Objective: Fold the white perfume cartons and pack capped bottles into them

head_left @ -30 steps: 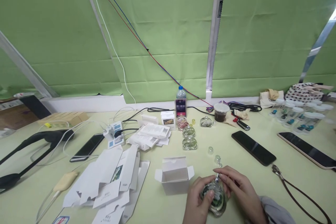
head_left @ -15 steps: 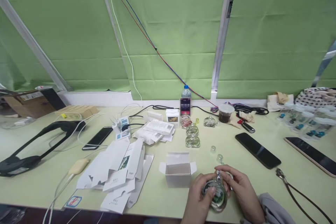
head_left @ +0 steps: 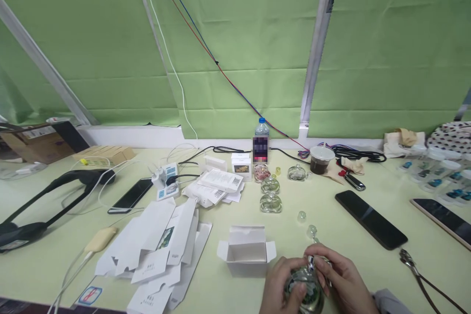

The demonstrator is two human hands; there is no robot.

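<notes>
My left hand (head_left: 281,287) is wrapped around a glass perfume bottle (head_left: 305,292) with green inside, its thumb across the front. The bottle stands roughly upright near the table's front edge. My right hand (head_left: 340,274) has its fingers closed on the silver neck piece (head_left: 311,261) at the bottle's top. Part of the bottle is hidden by both hands. Just beyond them lie two small clear caps, one cap (head_left: 312,230) nearer and the other cap (head_left: 301,216) farther back. An open white box (head_left: 247,269) sits left of my hands, flaps spread.
Several similar glass bottles (head_left: 271,203) stand behind the box. Flattened white cartons (head_left: 158,255) are piled to the left. A black phone (head_left: 371,219) and a cord with metal clasp (head_left: 408,259) lie right. A lidded cup (head_left: 322,161) stands farther back.
The camera view has shifted slightly, so the table items appear lower and more spread. Both hands keep their hold on the bottle, with the right fingers still at its neck.
</notes>
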